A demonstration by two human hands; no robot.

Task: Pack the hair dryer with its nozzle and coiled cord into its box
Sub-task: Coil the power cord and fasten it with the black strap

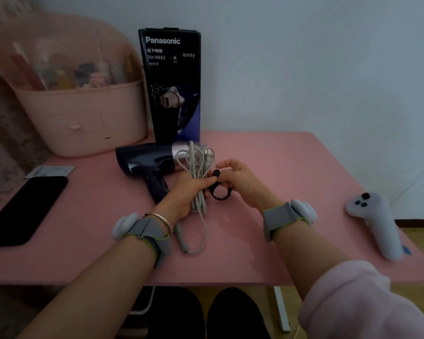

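A dark blue hair dryer [142, 162] lies on the pink table [279, 167], its pinkish nozzle end [181, 149] pointing right. Behind it the dark Panasonic box [171, 84] stands upright against the wall. My left hand [189, 192] grips the bundled grey cord [197, 172], whose loops and plug stick up above my fingers while a loose end trails down toward my wrist. My right hand [235, 177] pinches a black strap [219, 192] that loops beside the cord bundle.
A pink cosmetics organiser [83, 113] stands at the back left. A black phone [22, 211] and a small foil packet [49, 171] lie at the left. A grey handheld controller [375, 223] rests near the table's right edge.
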